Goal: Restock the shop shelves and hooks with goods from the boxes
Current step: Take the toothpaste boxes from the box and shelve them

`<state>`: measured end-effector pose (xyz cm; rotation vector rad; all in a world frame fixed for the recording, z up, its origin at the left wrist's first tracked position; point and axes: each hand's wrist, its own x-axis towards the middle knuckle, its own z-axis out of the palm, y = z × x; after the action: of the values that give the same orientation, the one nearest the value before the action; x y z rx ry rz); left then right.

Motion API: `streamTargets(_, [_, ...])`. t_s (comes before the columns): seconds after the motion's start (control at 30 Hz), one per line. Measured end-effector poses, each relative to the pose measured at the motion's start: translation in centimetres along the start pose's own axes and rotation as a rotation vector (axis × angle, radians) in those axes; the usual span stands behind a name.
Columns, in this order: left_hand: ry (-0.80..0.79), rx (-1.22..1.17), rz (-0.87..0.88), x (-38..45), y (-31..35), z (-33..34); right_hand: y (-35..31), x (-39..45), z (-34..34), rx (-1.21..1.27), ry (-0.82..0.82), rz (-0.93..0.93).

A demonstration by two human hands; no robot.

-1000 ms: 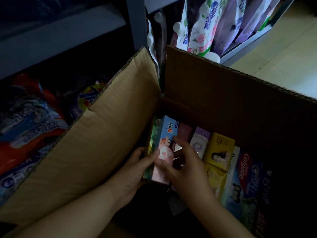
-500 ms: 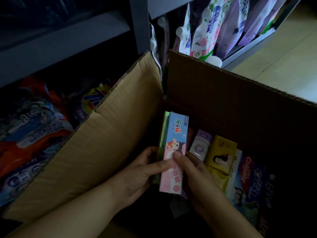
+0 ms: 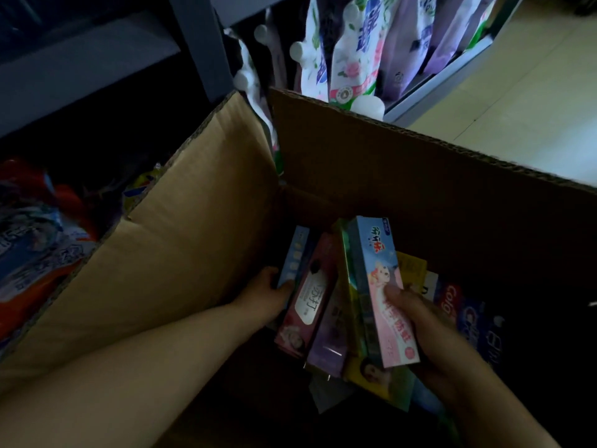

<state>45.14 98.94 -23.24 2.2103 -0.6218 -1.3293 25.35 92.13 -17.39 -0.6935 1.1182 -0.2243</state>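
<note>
An open cardboard box (image 3: 200,240) stands in front of me with toothpaste cartons inside. My right hand (image 3: 429,344) grips a blue-and-pink toothpaste carton (image 3: 379,286) stacked on a green-and-yellow carton (image 3: 358,334), both lifted and tilted above the box's contents. My left hand (image 3: 268,292) holds a blue carton (image 3: 295,257) and touches a pink carton (image 3: 307,299) beside a purple one (image 3: 329,344). More cartons, a yellow one (image 3: 412,266) and red-and-blue Colgate boxes (image 3: 462,315), lie at the right of the box.
Grey shelving (image 3: 200,43) rises behind the box. Detergent refill pouches (image 3: 355,53) stand on the low shelf at the upper right. Red and blue bagged goods (image 3: 38,240) fill the dark shelf at the left. Pale floor tiles (image 3: 533,101) show at the far right.
The two hands have moved apart. My right hand has raised the blue-and-pink carton with the green one, and my left hand now holds other cartons fanned out to the left.
</note>
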Motion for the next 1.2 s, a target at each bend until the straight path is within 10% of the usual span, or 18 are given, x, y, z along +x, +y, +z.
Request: streamTargets(1.2, [-0.119,-0.32,-0.076,-10.5,6.2,-4.8,-4.6,-5.1,4.5,-0.01,-0.012,0.143])
